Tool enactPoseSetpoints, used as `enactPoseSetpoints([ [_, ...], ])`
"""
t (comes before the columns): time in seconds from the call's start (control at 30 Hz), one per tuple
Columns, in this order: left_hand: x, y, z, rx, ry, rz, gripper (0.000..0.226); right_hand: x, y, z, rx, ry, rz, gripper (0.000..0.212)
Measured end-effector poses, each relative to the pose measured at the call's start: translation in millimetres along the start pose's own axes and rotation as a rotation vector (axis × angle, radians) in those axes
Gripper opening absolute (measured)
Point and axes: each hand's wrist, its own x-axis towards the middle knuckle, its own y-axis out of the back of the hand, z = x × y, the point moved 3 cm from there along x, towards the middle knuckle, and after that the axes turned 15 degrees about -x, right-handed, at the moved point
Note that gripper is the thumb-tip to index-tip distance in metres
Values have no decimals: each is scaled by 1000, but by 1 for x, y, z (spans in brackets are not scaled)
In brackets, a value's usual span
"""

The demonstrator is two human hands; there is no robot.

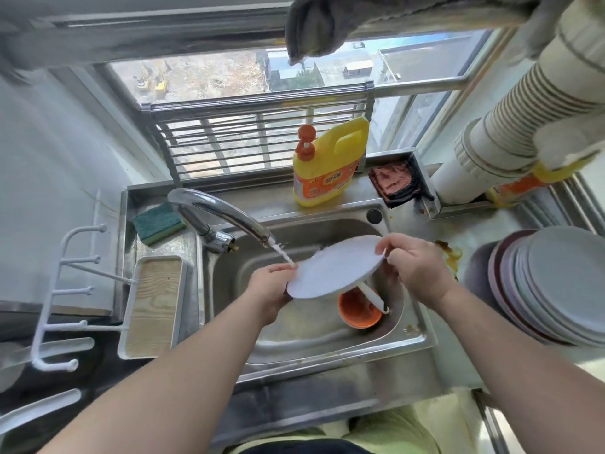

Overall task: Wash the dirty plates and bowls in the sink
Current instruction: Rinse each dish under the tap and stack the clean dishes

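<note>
A white plate (334, 268) is held tilted over the steel sink (327, 335), under the water running from the faucet (222, 213). My left hand (270, 290) grips its near-left rim. My right hand (414, 268) pinches the far-right rim. Below the plate, an orange bowl (358, 311) lies in the basin with a white utensil (373, 294) resting in it. A stack of plates (556, 286) stands on the counter to the right.
A yellow detergent bottle (327, 165) stands behind the sink, a green sponge (157, 222) at the back left, a brownish cloth (394, 181) at the back right. A wood-lined tray (152, 306) and a white hook rack (62, 290) are on the left. Brown spill (451, 253) stains the counter.
</note>
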Motion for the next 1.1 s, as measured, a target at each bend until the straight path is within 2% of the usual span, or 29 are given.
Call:
enactPoseSetpoints([
  [0.03,-2,3,-1,-3,70,-12,12,-1,-1,1,56,9,-83,21],
  [0.1,-1,16,-5,-45,179,-3,28,0,-5,5,14,59,-198,8],
  [0.17,-3,27,-7,-70,223,-15,25,5,-14,11,-26,49,-192,16],
  [0.23,-5,32,-9,-54,199,-39,18,11,-25,18,-2,-32,-135,28],
  [0.37,-8,32,-16,-51,93,-80,31,14,-52,35,66,-282,-119,47],
  [0.5,-13,27,-16,6,-26,-96,32,5,-84,59,185,-565,-159,50],
  [0.57,-17,23,-13,-13,-42,-94,33,1,-100,65,189,-624,-158,53],
  [0.8,-18,26,13,-132,-94,-33,34,3,-150,61,364,-813,-131,42],
  [0.93,-17,49,25,-148,-109,5,33,10,-165,40,312,-809,-145,48],
  [1.1,-4,87,22,-139,-124,143,29,19,-176,16,243,-574,-117,57],
])
